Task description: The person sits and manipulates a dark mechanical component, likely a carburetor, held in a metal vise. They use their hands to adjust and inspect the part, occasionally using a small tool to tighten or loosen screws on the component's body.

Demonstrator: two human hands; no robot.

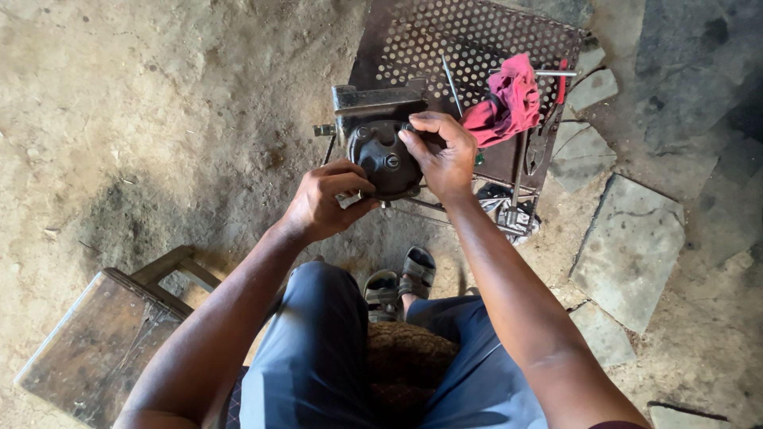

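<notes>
Your right hand [442, 155] curls over the upper right edge of the round black cast-metal housing [387, 159] just above the middle of the frame, its fingers [421, 121] bent and pressed against the rim. Your left hand [322, 202] closes at the housing's lower left, fingers [350, 181] pinched around a small pale metal piece [348, 200] that touches the casting's underside. The housing is dull, greasy, domed, with round bolt bosses, and sits against a grey steel vise block [373, 99]. Behind it lies a rusty perforated metal desk [485, 40], where a crumpled pink rag [509, 103] lies to the right of your hand. A worn wooden stool [95, 349] stands at lower left on the dusty earth floor [159, 119].
</notes>
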